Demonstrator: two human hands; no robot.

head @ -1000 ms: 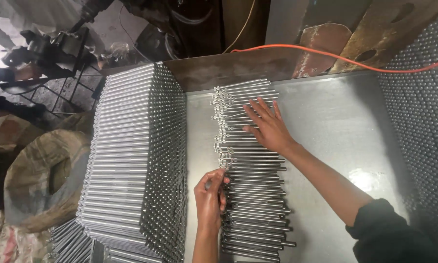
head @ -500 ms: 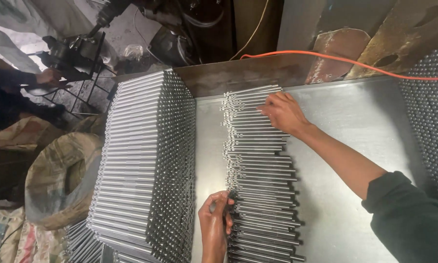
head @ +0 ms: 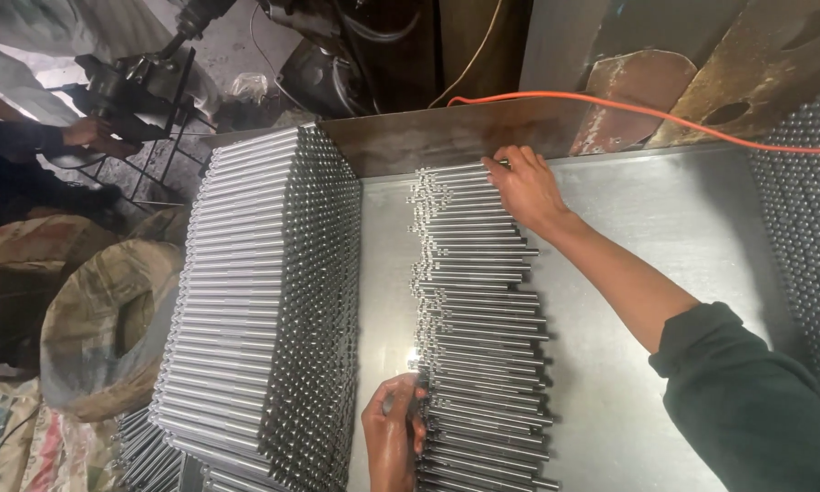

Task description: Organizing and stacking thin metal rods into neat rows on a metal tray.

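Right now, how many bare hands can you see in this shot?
3: the left hand at the near end of the flat row of metal rods, the right hand at its far end, and another person's hand top left. Others may be hidden.

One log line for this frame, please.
left hand: on near rod ends | right hand: on far rods | rods: flat row on tray | stack: left

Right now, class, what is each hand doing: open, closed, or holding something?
Left hand: fingers curled against the ends of the row of metal rods; a grip cannot be told.
Right hand: open, lying flat on the rods' far end.
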